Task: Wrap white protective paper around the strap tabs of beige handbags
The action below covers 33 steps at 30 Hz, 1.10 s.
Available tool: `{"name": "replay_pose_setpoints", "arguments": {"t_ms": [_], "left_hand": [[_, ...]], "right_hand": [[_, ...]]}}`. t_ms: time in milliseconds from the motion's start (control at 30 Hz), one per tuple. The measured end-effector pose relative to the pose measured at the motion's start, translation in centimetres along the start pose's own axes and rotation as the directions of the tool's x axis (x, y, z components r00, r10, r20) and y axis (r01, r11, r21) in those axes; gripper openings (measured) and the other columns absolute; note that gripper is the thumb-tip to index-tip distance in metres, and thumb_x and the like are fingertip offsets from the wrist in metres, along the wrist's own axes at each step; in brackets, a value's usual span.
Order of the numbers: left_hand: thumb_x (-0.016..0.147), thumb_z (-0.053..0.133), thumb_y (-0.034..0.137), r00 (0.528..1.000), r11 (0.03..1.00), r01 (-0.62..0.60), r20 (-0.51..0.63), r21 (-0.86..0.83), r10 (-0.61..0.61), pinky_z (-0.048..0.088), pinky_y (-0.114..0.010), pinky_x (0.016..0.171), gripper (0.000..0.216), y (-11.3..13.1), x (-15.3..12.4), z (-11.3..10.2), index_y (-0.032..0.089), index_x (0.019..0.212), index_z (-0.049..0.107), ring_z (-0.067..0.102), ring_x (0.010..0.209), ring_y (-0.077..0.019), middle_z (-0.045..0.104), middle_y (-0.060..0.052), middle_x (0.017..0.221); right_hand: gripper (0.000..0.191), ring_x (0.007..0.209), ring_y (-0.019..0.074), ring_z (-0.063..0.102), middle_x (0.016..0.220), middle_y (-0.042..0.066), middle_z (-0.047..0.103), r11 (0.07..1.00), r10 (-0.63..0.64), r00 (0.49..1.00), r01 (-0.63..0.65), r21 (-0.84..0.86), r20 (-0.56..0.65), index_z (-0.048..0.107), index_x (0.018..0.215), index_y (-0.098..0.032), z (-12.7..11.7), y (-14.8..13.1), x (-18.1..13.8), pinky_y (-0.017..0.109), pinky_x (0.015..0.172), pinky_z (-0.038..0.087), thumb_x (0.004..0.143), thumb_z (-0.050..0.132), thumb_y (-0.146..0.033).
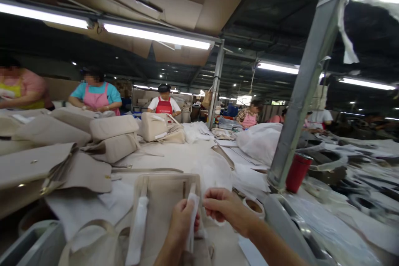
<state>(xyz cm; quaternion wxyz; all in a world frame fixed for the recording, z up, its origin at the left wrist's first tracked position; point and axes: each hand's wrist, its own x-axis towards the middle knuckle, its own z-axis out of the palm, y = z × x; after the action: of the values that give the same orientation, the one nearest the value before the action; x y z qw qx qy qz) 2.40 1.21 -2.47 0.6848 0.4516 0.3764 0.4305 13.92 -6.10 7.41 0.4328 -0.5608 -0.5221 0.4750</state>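
- Reaching forward from the bottom edge, both forearms meet over a beige bag (pixel 162 208) lying flat on the surface (pixel 187 156), just in front of the person.
- Left hand (pixel 183 220) is raised upright, back of the hand to the camera, fingers curled shut around a white wrap (pixel 193 212) on the bag's right handle strap.
- Right hand (pixel 222 207) comes in from the lower right, forearm angled up and left; its fingers are bent inward and pinched, touching the edge of the same wrap just beside the left hand.
- The bag's left strap (pixel 139 224) is also covered in white wrap and lies untouched.
- A tape roll (pixel 254 206) sits just right of the right hand; a red cup (pixel 297 172) stands farther right by a metal post (pixel 307 75).
- More beige bags (pixel 114 135) are piled to the left; other workers in aprons stand at the far side of the surface.
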Motion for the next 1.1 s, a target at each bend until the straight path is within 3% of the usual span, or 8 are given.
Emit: {"name": "replay_pose_setpoints", "arguments": {"t_ms": [133,300,600,733,900,1100], "left_hand": [[0.053,0.065,0.074,1.0,1.0,0.01,0.014,0.003,-0.01,0.032,-0.021,0.034,0.059,-0.3,0.5,0.0,0.018,0.065,0.052,0.044,0.035,-0.0089,0.053,0.002,0.047],[0.06,0.064,0.07,0.998,0.999,0.054,0.033,0.002,-0.054,0.033,-0.02,0.035,0.054,-0.3,0.5,-0.1,0.018,0.07,0.053,0.045,0.037,-0.0085,0.054,0.002,0.049],[0.059,0.062,0.074,1.0,1.0,0.024,0.003,0.02,-0.024,0.031,-0.021,0.033,0.057,0.0,0.1,0.0,0.019,0.068,0.053,0.042,0.034,-0.0086,0.051,0.003,0.046],[0.059,0.059,0.077,0.999,0.999,-0.017,-0.038,0.029,0.018,0.029,-0.021,0.032,0.059,0.4,-0.2,0.2,0.02,0.065,0.05,0.039,0.032,-0.0084,0.05,0.003,0.043],[0.064,0.061,0.066,0.997,0.995,0.072,0.008,-0.071,-0.071,0.031,-0.019,0.034,0.049,1.2,-0.4,0.2,0.019,0.072,0.053,0.041,0.034,-0.008,0.052,0.003,0.045],[0.064,0.062,0.063,0.99,0.985,0.142,0.02,-0.095,-0.141,0.034,-0.019,0.035,0.051,1.2,0.0,0.1,0.016,0.082,0.056,0.043,0.035,-0.0079,0.053,0.003,0.046]], "right_hand": [[0.021,0.044,0.0068,0.039,0.052,-0.004,0.052,0.991,0.073,0.996,-0.078,-0.11,-0.048,0.055,0.064,-0.018,0.0,2.9,3.9,0.021,0.043,0.021,0.062,0.061,-0.038],[0.024,0.04,0.0063,0.037,0.047,-0.005,0.05,0.979,0.115,0.987,-0.132,-0.157,-0.116,0.051,0.059,-0.019,-0.6,5.4,5.5,0.021,0.04,0.017,0.063,0.061,-0.04],[0.023,0.04,0.0069,0.033,0.044,-0.007,0.045,0.974,0.091,0.976,-0.129,-0.184,-0.198,0.048,0.058,-0.02,0.2,5.9,5.9,0.022,0.04,0.016,0.065,0.061,-0.038],[0.02,0.043,0.0078,0.037,0.047,-0.006,0.047,0.984,0.073,0.986,-0.096,-0.147,-0.151,0.052,0.059,-0.019,-0.2,5.8,5.0,0.022,0.042,0.021,0.064,0.06,-0.037],[0.014,0.053,0.01,0.045,0.055,-0.005,0.054,0.995,0.014,0.989,-0.029,-0.099,-0.148,0.062,0.068,-0.017,-0.4,6.3,4.4,0.022,0.048,0.029,0.057,0.055,-0.024],[0.014,0.046,0.009,0.04,0.048,-0.007,0.049,1.0,0.02,0.982,-0.018,0.014,-0.187,0.054,0.067,-0.018,1.9,7.7,6.1,0.022,0.046,0.025,0.055,0.05,-0.026]]}}
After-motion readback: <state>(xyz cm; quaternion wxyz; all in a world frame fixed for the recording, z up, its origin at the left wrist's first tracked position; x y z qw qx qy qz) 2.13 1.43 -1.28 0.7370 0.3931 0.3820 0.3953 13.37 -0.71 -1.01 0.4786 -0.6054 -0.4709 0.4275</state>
